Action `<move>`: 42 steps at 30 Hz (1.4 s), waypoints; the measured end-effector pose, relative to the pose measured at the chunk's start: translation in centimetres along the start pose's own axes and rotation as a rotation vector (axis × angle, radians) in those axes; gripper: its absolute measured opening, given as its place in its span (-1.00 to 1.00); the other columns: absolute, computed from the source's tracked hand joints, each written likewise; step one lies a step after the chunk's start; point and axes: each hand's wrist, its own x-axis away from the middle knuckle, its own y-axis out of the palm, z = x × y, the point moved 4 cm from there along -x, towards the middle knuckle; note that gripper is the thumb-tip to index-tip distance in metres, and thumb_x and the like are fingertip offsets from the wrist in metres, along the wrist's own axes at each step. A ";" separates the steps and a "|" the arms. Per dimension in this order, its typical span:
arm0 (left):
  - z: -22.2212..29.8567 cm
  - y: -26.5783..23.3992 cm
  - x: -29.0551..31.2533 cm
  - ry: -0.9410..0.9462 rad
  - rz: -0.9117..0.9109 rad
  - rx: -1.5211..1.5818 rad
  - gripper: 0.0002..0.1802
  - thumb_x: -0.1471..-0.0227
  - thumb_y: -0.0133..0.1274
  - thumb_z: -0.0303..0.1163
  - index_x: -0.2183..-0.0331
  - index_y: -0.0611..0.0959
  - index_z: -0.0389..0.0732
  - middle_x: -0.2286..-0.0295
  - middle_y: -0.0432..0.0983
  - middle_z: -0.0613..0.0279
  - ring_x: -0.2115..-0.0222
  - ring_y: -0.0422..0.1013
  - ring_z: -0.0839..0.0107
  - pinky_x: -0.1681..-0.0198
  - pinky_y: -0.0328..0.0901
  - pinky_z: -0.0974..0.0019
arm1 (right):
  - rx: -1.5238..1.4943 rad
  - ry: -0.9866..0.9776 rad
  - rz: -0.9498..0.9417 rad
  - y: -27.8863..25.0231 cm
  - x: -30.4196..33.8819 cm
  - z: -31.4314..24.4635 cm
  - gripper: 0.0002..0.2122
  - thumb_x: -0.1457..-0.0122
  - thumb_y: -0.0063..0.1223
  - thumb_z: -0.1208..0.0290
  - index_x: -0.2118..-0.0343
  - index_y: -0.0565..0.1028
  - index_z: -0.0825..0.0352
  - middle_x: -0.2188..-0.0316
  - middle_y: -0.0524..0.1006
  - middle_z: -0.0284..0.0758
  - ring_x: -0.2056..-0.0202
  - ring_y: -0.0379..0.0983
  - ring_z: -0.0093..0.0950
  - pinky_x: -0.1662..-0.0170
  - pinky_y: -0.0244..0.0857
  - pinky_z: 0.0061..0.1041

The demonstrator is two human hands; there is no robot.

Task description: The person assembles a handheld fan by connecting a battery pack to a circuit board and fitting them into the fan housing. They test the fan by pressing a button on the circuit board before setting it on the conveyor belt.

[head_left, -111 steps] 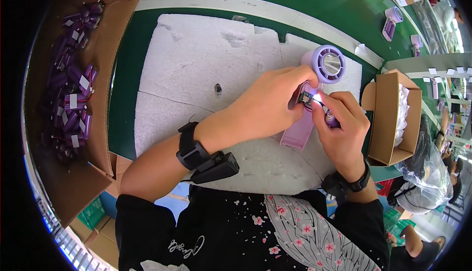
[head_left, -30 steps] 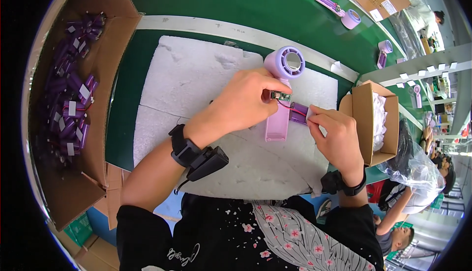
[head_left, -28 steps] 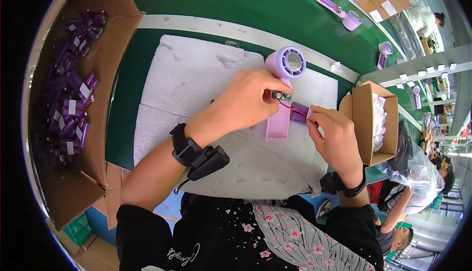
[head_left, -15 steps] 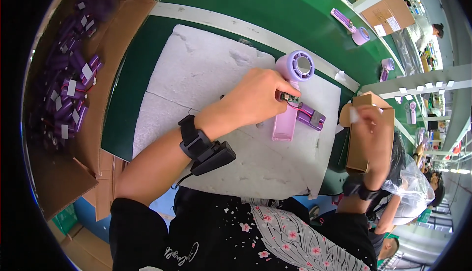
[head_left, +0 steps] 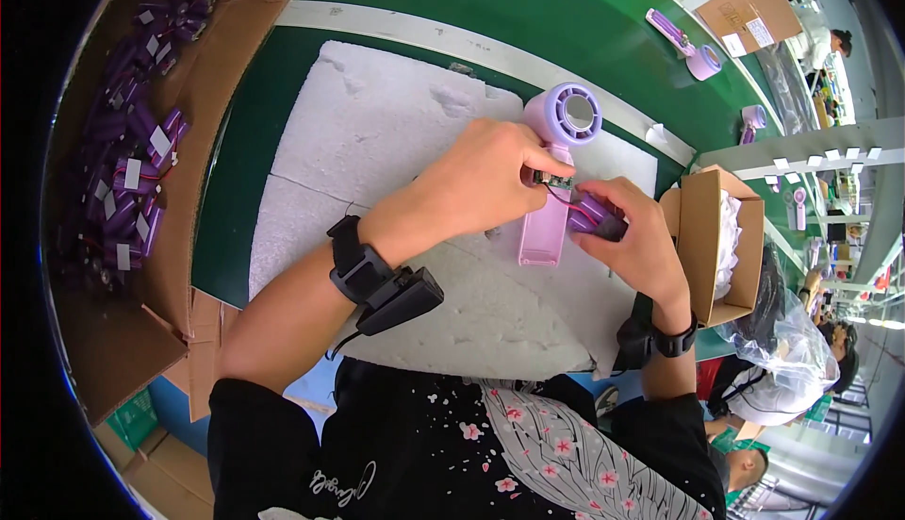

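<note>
A lilac handheld fan (head_left: pixel 571 116) lies on the white foam sheet (head_left: pixel 368 124), its round head away from me and its pink handle shell (head_left: pixel 539 239) open. My left hand (head_left: pixel 485 179) pinches a small green circuit board (head_left: pixel 560 181) at the top of the handle, just below the fan head. Thin red and dark wires run from there to a purple battery pack (head_left: pixel 588 213) beside the shell. My right hand (head_left: pixel 643 245) has its thumb and fingers closed around this battery pack from the right. Whether a small white piece is under those fingers is hidden.
A large cardboard box (head_left: pixel 222 86) full of purple battery packs (head_left: pixel 132 176) stands at the left. To the right is a small cardboard box (head_left: pixel 698 247) with white pieces (head_left: pixel 727 247) inside. Another lilac fan (head_left: pixel 702 62) lies on the green surface (head_left: pixel 528 1) beyond the pale rail.
My right hand has moved left from the small box, where it was blurred with something white, and now grips the battery pack. My left hand stays at the circuit board.
</note>
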 end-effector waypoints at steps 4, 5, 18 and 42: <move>0.1 -0.1 0.1 0.004 -0.027 -0.021 -0.60 0.20 0.15 -0.61 0.20 0.73 -0.17 0.28 0.61 0.10 0.42 0.51 0.31 0.30 0.41 0.35 | -0.296 0.045 -0.096 0.5 0.5 0.6 -0.49 0.11 0.35 0.59 0.04 0.40 0.37 0.14 0.47 -0.31 0.23 0.49 -0.47 0.17 0.37 -0.54; 0.0 -0.2 0.1 -0.001 -0.031 -0.021 -0.60 0.20 0.15 -0.61 0.20 0.73 -0.17 0.28 0.61 0.10 0.42 0.51 0.31 0.30 0.41 0.35 | -0.479 0.120 -0.141 0.8 0.8 0.8 -0.45 0.15 0.38 0.60 0.03 0.38 0.36 0.11 0.46 -0.29 0.22 0.49 -0.45 0.18 0.39 -0.52; 0.4 -0.6 0.1 0.076 -0.013 -0.048 -0.63 0.22 0.27 -0.55 0.23 0.74 -0.17 0.31 0.61 0.10 0.35 0.56 0.25 0.28 0.42 0.34 | -1.196 0.106 -0.271 0.1 1.3 -0.3 -0.01 0.33 0.51 0.55 -0.26 0.14 0.46 -0.06 0.38 -0.20 0.17 0.49 -0.38 0.19 0.45 -0.47; 0.8 -0.1 0.2 0.118 0.042 -0.107 -0.67 0.18 0.23 -0.56 0.24 0.74 -0.21 0.36 0.62 0.02 0.37 0.57 0.17 0.26 0.46 0.33 | -0.175 -0.266 -0.046 0.8 1.6 -3.8 -0.24 0.39 0.55 0.38 -0.03 0.45 0.30 0.09 0.53 -0.24 0.20 0.51 -0.34 0.14 0.43 -0.39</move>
